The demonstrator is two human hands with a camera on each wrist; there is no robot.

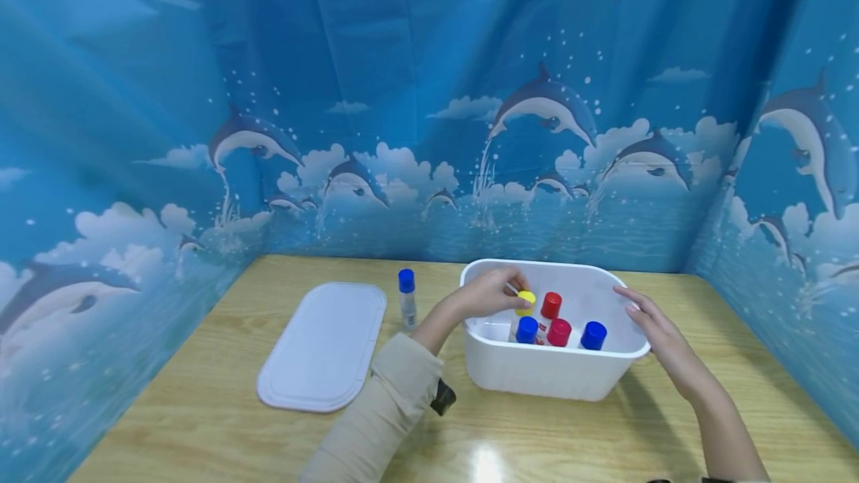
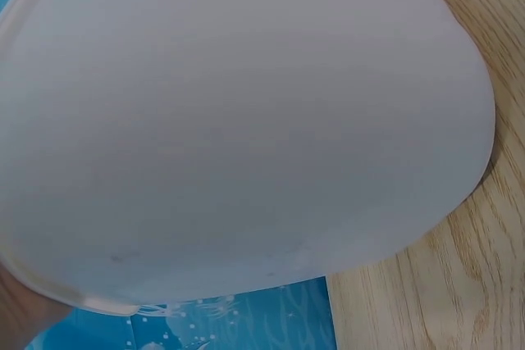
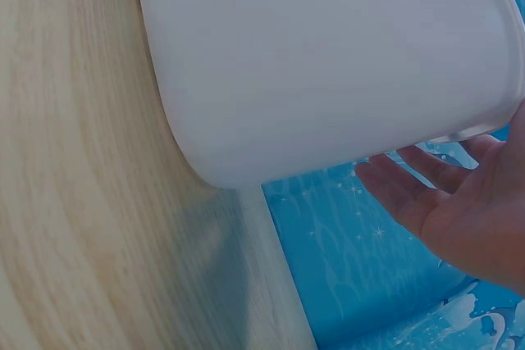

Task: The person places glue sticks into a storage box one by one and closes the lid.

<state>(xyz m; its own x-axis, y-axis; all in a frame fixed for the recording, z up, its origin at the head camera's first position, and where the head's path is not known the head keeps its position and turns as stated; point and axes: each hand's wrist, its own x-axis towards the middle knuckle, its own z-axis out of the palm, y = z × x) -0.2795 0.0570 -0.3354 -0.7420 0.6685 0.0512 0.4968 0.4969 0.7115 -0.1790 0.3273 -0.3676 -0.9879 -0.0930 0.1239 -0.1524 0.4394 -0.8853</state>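
Observation:
My left hand (image 1: 491, 293) reaches over the left part of a white plastic bin (image 1: 537, 375) and pinches the yellow cap of a bottle (image 1: 526, 304). In the bin, blue-capped (image 1: 526, 330) and red-capped bottles (image 1: 551, 306) stand close to it. Another blue-capped bottle (image 1: 593, 335) is farther right inside. At the bin's right end, my right hand (image 1: 661, 334) rests on the rim; in the right wrist view its fingers (image 3: 402, 190) lie loosely extended along the outer wall. The left wrist view holds mostly bin wall, with the left hand (image 2: 25, 317) only at a corner.
A clear bottle with a blue cap (image 1: 407, 298) stands on the wooden table (image 1: 221, 423), left of the bin. Farther left lies a flat white lid (image 1: 325, 349). A blue dolphin-print curtain (image 1: 416, 95) hangs behind and at both sides.

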